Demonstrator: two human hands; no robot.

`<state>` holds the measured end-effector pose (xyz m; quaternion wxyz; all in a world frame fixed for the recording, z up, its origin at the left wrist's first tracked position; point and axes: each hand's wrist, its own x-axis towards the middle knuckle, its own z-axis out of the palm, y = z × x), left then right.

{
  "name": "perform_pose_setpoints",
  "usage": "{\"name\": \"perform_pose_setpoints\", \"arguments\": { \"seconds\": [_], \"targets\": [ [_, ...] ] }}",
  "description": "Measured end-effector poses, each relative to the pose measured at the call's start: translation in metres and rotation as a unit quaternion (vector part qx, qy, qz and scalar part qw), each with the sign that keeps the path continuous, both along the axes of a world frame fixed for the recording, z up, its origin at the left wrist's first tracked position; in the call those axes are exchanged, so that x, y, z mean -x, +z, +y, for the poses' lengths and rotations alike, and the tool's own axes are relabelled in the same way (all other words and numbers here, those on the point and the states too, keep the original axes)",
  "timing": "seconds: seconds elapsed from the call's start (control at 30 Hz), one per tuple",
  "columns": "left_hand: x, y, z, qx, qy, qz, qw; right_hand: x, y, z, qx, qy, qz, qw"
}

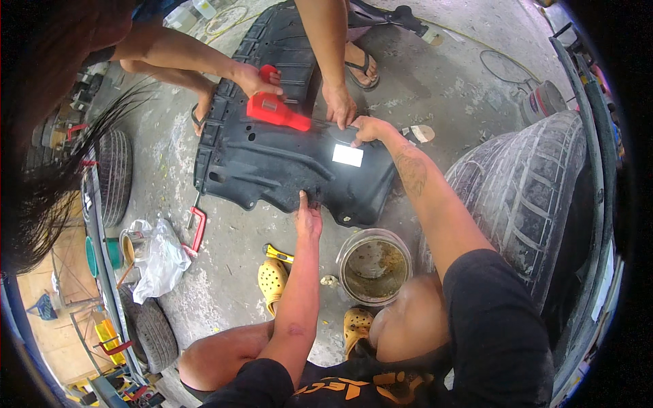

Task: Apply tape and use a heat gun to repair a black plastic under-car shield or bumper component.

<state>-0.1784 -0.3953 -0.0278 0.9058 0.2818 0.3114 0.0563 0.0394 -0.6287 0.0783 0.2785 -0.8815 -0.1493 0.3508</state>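
Observation:
A large black moulded plastic panel [258, 163] with slots and a white label [347, 155] spans the middle. My left hand [307, 217] grips its near edge, one finger lying on top. My right hand [367, 132] holds its upper right part, fingers bent. Just left of that, a co-worker's hand [339, 102] touches the panel's far edge. The co-worker's other hand [255, 83] holds a red handheld tool [279, 112] over the panel. Whether the tool touches the panel, I cannot tell.
Large worn tyres [510, 204] stand at right. A metal pot [374, 268] and yellow box cutter [279, 253] lie near my feet. At left are a red clamp [196, 231], white plastic bag [163, 262] and metal rail [114, 292]. Another person's sandalled foot [360, 64] is beyond.

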Motion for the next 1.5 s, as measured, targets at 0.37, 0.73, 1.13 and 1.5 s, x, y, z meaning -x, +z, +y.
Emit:
{"name": "perform_pose_setpoints", "arguments": {
  "seconds": [0.37,0.73,1.13,1.5],
  "targets": [
    [0.001,0.003,-0.002,-0.014,-0.006,0.001,1.000,-0.006,-0.006,-0.002,0.001,0.020,0.040,0.999],
    [0.001,0.017,-0.009,-0.009,-0.014,-0.012,1.000,-0.001,-0.022,0.000,0.015,-0.064,-0.003,0.998],
    [-0.005,0.025,-0.010,-0.053,-0.025,-0.060,0.996,-0.014,-0.041,0.002,-0.014,-0.071,0.011,0.997],
    [0.008,0.022,-0.009,-0.014,-0.034,-0.015,0.999,-0.002,-0.045,0.001,0.002,-0.072,-0.051,0.996]
  ]
}}
